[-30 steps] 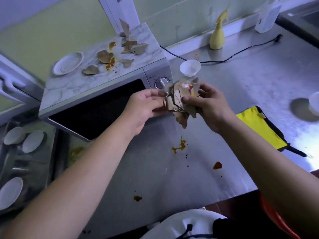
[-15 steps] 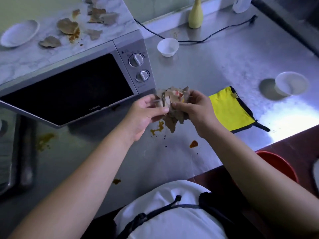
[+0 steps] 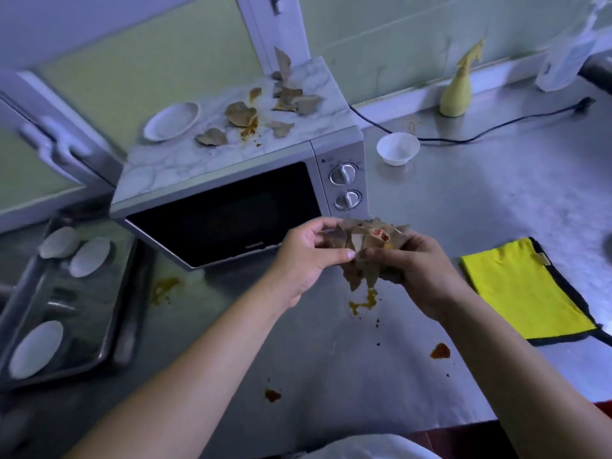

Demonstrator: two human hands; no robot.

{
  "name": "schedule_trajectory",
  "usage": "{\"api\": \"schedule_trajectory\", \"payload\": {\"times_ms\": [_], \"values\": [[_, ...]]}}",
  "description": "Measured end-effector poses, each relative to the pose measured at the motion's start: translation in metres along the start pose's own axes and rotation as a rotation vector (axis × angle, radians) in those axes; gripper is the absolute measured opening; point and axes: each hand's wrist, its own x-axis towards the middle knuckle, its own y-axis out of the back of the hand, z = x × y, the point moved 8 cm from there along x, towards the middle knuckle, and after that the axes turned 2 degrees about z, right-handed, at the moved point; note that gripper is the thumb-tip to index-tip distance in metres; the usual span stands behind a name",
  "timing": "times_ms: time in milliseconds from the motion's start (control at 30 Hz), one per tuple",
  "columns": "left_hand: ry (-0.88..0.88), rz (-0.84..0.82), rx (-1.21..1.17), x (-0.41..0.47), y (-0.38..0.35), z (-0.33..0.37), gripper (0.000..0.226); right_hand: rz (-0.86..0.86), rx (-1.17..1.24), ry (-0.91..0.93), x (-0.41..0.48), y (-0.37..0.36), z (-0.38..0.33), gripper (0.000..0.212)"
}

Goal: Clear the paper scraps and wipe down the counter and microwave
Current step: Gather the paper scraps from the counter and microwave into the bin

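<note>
Both hands clamped on wad of paper scraps [image 3: 367,240], held mid-air just in front of microwave [image 3: 225,207] lower R corner, above worktop [image 3: 496,200]. L hand [image 3: 308,256] pinched wad w/ thumb + fingers; R hand [image 3: 414,273] curled round other side. Loose tails hung below, over orange smear [image 3: 364,301]. Best move, by my read: you squeezed tight, tucked tails in, so nothing dropped into sauce. More loose scraps [image 3: 241,112] lay on microwave top beside white dish [image 3: 170,120], prob. next. Yellow cloth [image 3: 520,289] lay flat on worktop to R, no hand on it; wipe came after scraps.
</note>
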Motion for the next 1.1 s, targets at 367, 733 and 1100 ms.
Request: {"api": "schedule_trajectory", "payload": {"times_ms": [367, 733, 1100], "values": [[-0.247, 0.284, 0.475, 0.063, 0.094, 0.089, 0.020, 0.150, 0.001, 0.129, 0.034, -0.008, -0.051, 0.019], [-0.436, 0.145, 1.322, 0.124, 0.079, 0.116, 0.022, 0.184, 0.019, 0.142, 0.048, 0.022, -0.067, 0.025], [-0.110, 0.204, 0.051, 0.066, 0.096, 0.111, 0.011, -0.168, -0.067, 0.238, 0.067, -0.045, -0.106, 0.027]]}}
